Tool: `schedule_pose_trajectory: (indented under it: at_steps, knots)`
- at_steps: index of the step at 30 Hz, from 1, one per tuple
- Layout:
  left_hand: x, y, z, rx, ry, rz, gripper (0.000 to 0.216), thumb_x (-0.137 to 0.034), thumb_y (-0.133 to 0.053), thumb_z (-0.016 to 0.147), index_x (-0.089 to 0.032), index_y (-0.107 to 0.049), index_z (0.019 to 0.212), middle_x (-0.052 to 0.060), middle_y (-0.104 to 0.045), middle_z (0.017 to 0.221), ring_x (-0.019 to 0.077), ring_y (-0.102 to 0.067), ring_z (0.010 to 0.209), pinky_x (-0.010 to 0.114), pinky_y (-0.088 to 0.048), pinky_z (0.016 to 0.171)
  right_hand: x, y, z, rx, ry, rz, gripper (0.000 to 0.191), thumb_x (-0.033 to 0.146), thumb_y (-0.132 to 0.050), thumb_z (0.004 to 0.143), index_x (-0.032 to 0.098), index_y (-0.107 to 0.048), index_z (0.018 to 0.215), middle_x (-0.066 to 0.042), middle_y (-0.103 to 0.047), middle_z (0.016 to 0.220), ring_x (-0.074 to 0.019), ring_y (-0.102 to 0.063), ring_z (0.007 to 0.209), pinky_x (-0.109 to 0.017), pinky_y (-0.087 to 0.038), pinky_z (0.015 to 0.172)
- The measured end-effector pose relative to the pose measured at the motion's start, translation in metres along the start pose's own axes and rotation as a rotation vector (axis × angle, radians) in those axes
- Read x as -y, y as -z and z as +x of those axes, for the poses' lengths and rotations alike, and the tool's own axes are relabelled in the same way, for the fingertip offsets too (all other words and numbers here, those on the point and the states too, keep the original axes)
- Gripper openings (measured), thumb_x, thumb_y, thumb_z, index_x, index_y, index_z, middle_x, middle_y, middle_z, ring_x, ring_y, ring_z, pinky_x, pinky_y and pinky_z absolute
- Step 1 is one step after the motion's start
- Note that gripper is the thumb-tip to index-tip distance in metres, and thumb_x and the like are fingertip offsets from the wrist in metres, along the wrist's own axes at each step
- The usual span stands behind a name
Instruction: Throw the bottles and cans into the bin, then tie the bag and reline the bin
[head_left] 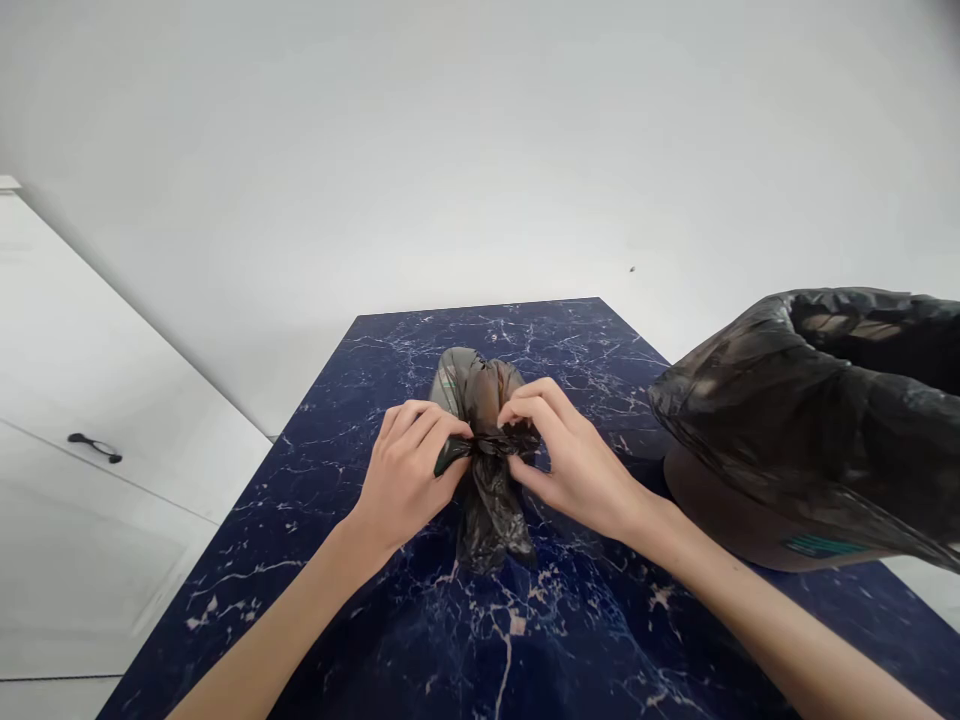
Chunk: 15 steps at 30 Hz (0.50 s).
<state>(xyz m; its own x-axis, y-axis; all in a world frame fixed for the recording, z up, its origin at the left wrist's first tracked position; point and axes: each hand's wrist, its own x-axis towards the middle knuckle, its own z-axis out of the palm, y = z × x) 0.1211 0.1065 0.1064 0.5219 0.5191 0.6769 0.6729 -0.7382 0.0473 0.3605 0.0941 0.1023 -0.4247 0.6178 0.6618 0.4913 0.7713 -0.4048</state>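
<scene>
1. One small black plastic bag (496, 515) lies near the middle of the tabletop, its rounded, filled part toward the wall, its neck bunched and its loose tail spread toward the person.
2. Handling: the film looks thin, soft and glossy; expect it to slip and tear if pulled hard. The filled part is probably light; its contents cannot be identified.
3. Hold points: the bunched neck and the twisted ends beside it offer the surest grip. Avoid pinching the stretched film of the filled part.
4. Left hand (411, 458): thumb and fingertips pinch one twisted end at the left of the neck.
5. Right hand (566, 455): thumb and forefinger curl narrowly around bunched film at the right of the neck.
6. Support: dark blue, white-veined tabletop (315, 450).
7. Right side: a brown container (724, 515) with a teal mark, draped with a large black liner (795, 430).
8. Surroundings: pale wall (480, 150) beyond; white cabinet (82, 560) at left.
</scene>
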Motion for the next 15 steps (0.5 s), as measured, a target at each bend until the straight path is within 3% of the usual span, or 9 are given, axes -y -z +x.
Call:
schedule_pose_trajectory:
  at_steps: [3, 6, 9, 15]
  knots:
    - [0.002, 0.000, -0.001, -0.050, 0.014, -0.038, 0.012, -0.013, -0.069, 0.101, -0.023, -0.064, 0.106, 0.004, -0.077, 0.099, 0.0267, -0.069, 0.100, 0.045, -0.050, 0.091, -0.001, -0.010, -0.020, -0.079, -0.078, 0.026, 0.024, 0.014, -0.062, 0.101, 0.027, -0.048, 0.116, -0.007, -0.056, 0.111, -0.0242, -0.059, 0.099, -0.037, -0.051, 0.082]
    - [0.000, -0.001, 0.000, -0.094, 0.020, -0.070, 0.013, -0.012, -0.068, 0.102, -0.024, -0.063, 0.106, 0.004, -0.077, 0.098, 0.0246, -0.070, 0.098, 0.043, -0.054, 0.090, -0.001, -0.020, -0.031, -0.072, -0.114, 0.006, 0.032, 0.014, -0.066, 0.098, 0.027, -0.050, 0.122, -0.009, -0.058, 0.115, -0.0272, -0.059, 0.103, -0.040, -0.052, 0.084]
    - [-0.004, -0.004, 0.001, -0.141, 0.019, -0.110, 0.015, -0.012, -0.068, 0.101, -0.025, -0.063, 0.106, 0.004, -0.077, 0.097, 0.0226, -0.071, 0.094, 0.040, -0.058, 0.087, 0.000, -0.027, -0.033, -0.086, -0.149, -0.048, 0.039, 0.016, -0.070, 0.094, 0.028, -0.054, 0.128, -0.011, -0.056, 0.119, -0.0299, -0.058, 0.107, -0.044, -0.051, 0.088]
    - [-0.006, -0.005, -0.001, -0.229, 0.047, -0.150, 0.014, -0.014, -0.069, 0.100, -0.026, -0.064, 0.103, 0.004, -0.078, 0.098, 0.0212, -0.075, 0.092, 0.038, -0.060, 0.083, -0.002, -0.029, -0.029, -0.101, -0.200, -0.049, 0.030, 0.010, -0.062, 0.089, 0.028, -0.057, 0.112, -0.007, -0.056, 0.114, -0.0264, -0.055, 0.099, -0.040, -0.047, 0.081]
